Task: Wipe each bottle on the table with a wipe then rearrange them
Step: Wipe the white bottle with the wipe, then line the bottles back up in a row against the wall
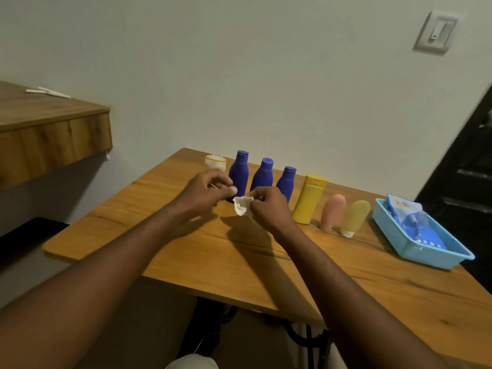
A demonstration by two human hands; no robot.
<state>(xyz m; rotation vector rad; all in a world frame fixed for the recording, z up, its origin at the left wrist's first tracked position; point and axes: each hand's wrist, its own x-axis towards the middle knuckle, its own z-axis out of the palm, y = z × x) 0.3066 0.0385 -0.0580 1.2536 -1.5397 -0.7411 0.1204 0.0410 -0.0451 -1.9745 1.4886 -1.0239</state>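
My right hand (269, 209) pinches a crumpled white wipe (242, 207) above the wooden table (186, 249). My left hand (205, 191) has its fingers curled, and its fingertips meet at the wipe's upper left corner. Behind the hands stands a row: three blue bottles (239, 171) (263, 175) (287, 181), a yellow bottle (310, 199), a pink tube (332, 211) and a pale yellow tube (354, 218) standing on its white cap. A small white jar (215, 162) sits at the row's left end. The hands partly hide the blue bottles' bases.
A light blue basket (436, 258) holding a blue pack of wipes (407, 217) sits at the table's right side. A wooden shelf (53, 134) juts out at the upper left. The wall runs right behind the bottles. A dark door frame stands at far right.
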